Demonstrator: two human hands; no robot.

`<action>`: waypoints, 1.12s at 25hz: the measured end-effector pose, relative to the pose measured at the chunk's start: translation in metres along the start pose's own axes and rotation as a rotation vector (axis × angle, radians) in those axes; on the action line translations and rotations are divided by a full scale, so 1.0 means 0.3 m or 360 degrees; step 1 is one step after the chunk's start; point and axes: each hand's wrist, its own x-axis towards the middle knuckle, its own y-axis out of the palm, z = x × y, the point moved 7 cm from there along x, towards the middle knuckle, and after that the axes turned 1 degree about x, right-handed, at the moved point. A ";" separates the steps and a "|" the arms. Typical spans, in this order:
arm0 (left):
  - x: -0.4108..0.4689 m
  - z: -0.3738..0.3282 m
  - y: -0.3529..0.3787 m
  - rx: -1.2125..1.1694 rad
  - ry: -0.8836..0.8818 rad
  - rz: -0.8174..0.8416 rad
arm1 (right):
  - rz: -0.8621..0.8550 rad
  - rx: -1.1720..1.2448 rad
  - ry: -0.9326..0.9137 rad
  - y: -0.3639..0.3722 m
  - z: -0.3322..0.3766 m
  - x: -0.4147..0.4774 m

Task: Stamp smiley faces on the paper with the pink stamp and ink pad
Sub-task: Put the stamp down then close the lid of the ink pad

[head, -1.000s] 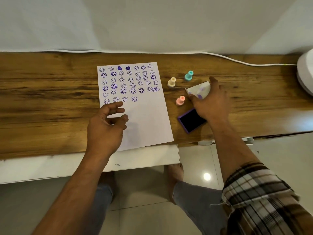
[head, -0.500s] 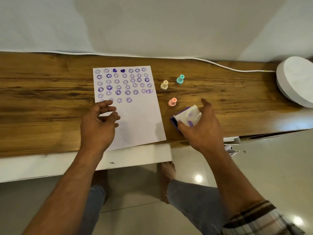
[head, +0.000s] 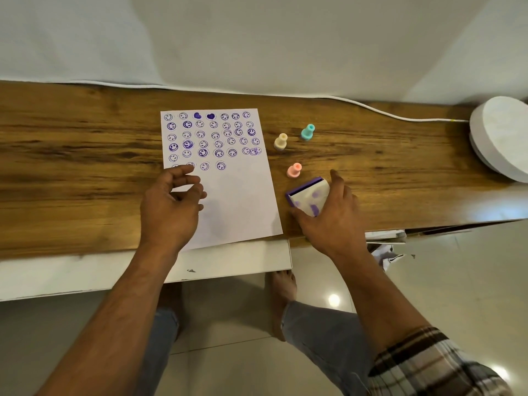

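Observation:
A white paper lies on the wooden table, its upper half filled with several rows of purple smiley stamps. My left hand rests on the paper's lower left, fingers loosely curled, holding nothing. The pink stamp stands upright just right of the paper. Below it sits the purple ink pad, mostly covered by its white, ink-stained lid. My right hand grips that lid and holds it down on the pad.
A yellow stamp and a teal stamp stand further back, right of the paper. A white cable runs along the table's back edge to a round white object at the far right. The table's front edge is close below my hands.
My right hand brought the white lid from beside the stamps down onto the ink pad, which was uncovered a second ago. The left hand stayed on the paper.

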 end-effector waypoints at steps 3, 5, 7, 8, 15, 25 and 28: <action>-0.013 -0.002 0.019 -0.0005 -0.0007 0.0044 | 0.0016 0.0032 0.0020 -0.005 0.017 -0.005; -0.036 -0.006 0.054 0.0009 -0.0028 0.0130 | 0.0013 0.0126 0.0052 -0.029 0.032 -0.009; -0.068 0.006 0.104 -0.0029 -0.0169 0.0283 | -0.0004 0.0289 -0.0014 -0.061 0.061 -0.030; -0.090 0.017 0.133 -0.0116 -0.0317 0.0395 | 0.0002 0.0404 -0.0107 -0.074 0.089 -0.052; -0.220 0.029 0.236 -0.0808 -0.1082 0.1052 | 0.0402 0.0842 -0.0583 -0.022 0.301 -0.216; -0.211 0.021 0.245 -0.1006 -0.1025 0.1013 | 0.0355 0.0589 -0.0760 -0.028 0.304 -0.186; -0.204 0.025 0.246 -0.0971 -0.0974 0.0998 | 0.0364 0.0575 -0.0769 -0.036 0.299 -0.175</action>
